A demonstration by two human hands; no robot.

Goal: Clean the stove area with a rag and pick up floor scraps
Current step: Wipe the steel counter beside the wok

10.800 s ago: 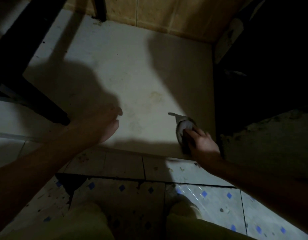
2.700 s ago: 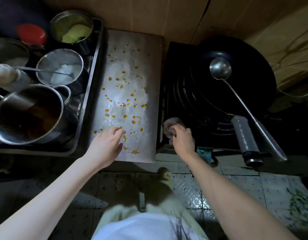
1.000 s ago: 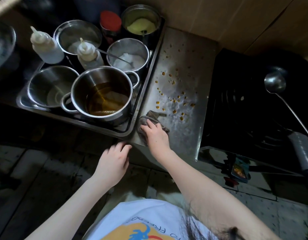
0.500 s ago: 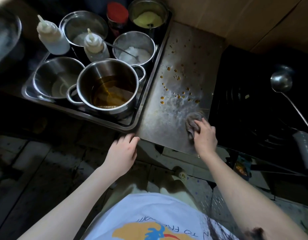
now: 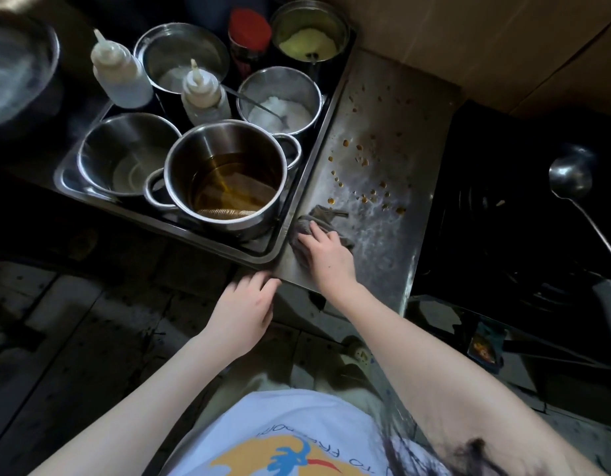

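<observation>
A steel counter plate (image 5: 393,235) lies between a tray of pots and the black stove (image 5: 524,214). Several orange food scraps (image 5: 362,163) dot its middle and far part. My right hand (image 5: 326,255) presses a grey rag (image 5: 314,221) onto the plate's near left corner, right beside the tray's rim. My left hand (image 5: 244,312) hovers just below the plate's front edge, fingers spread, palm down, holding nothing. The near part of the plate looks wet and smeared.
A steel tray (image 5: 263,254) on the left holds a pot of oil (image 5: 228,180), other steel pots (image 5: 125,156), two squeeze bottles (image 5: 202,92) and a red-lidded jar (image 5: 249,32). A ladle (image 5: 570,180) rests in the dark wok on the stove. Tiled floor lies below.
My right hand slid the rag from the plate's right side, near the stove, back to the left corner beside the tray. My left hand stays below the front edge.
</observation>
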